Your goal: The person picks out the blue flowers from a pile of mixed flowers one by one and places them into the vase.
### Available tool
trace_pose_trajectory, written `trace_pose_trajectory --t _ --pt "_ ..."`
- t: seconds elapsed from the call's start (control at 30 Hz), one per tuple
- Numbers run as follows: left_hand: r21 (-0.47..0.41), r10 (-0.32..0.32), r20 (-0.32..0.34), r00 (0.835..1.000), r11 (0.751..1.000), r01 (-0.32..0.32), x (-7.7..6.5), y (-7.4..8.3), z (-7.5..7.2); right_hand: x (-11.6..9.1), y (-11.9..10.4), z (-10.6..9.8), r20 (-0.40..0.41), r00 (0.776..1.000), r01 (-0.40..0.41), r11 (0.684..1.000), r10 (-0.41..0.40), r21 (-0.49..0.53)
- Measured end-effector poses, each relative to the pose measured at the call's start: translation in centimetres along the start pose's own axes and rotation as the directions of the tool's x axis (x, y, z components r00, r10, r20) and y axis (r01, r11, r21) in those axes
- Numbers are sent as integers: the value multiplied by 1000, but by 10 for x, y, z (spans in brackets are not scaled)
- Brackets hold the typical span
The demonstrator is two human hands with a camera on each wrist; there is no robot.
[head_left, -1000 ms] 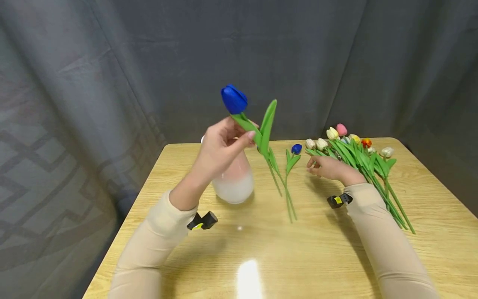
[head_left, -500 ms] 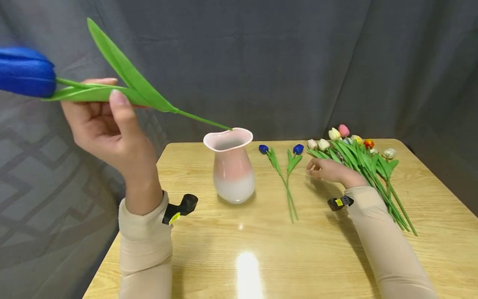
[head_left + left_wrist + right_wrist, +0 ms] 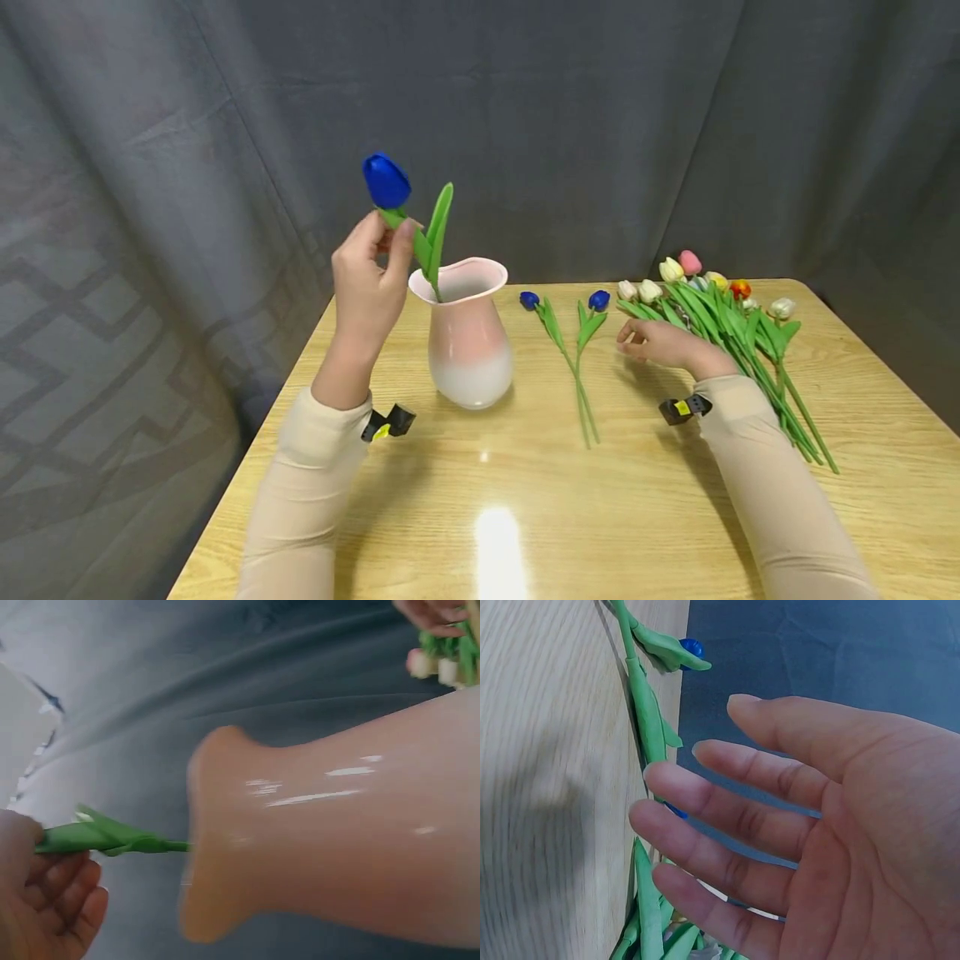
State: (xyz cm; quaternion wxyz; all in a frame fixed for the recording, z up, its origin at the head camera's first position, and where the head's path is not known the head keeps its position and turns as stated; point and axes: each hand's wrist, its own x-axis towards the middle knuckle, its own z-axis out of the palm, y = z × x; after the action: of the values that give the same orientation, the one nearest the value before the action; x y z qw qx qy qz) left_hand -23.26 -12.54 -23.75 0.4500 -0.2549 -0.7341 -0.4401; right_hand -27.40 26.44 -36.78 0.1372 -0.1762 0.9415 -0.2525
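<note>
My left hand (image 3: 369,279) pinches a blue tulip (image 3: 387,182) just below its bloom, thumb against the green leaf. The tulip's stem dips into the mouth of the pink-and-white vase (image 3: 471,342), and its lower part is hidden inside. In the left wrist view the stem enters past the flared rim of the vase (image 3: 300,825). My right hand (image 3: 663,343) hovers over the table beside the flower pile, fingers relaxed and holding nothing. Nearest to it lies a blue tulip (image 3: 597,301), whose stem crosses that of another blue tulip (image 3: 529,300).
A pile of tulips (image 3: 720,317) in white, pink, yellow and orange lies at the right of the wooden table (image 3: 600,517), partly behind the right forearm. A grey curtain (image 3: 570,133) hangs behind the table.
My left hand swung far left and toward the camera with the blue tulip, uncovering the vase, then came back over it; the stem now enters the vase's mouth. My right hand stayed nearly still.
</note>
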Motion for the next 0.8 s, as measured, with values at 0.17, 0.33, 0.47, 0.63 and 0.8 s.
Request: trace_pose_trajectory --t 0.17,0.33,0.47,0.63,0.8 --pt "72 -150 163 975 988 140 -12 -9 7 0 1 1 -4 1000 -6 1000 6 5" --pt "142 -250 255 934 965 220 -17 -13 10 1 2 2 7 1000 -15 1000 15 18" --pt "225 -296 321 899 946 232 -19 -15 13 3 2 3 17 1000 -19 999 18 28" --pt "281 -294 378 878 940 194 -19 -18 16 4 2 5 6 1000 -10 1000 10 11" --pt "287 -287 394 873 941 180 -18 -19 16 5 2 6 -1 1000 5 1000 -5 7"
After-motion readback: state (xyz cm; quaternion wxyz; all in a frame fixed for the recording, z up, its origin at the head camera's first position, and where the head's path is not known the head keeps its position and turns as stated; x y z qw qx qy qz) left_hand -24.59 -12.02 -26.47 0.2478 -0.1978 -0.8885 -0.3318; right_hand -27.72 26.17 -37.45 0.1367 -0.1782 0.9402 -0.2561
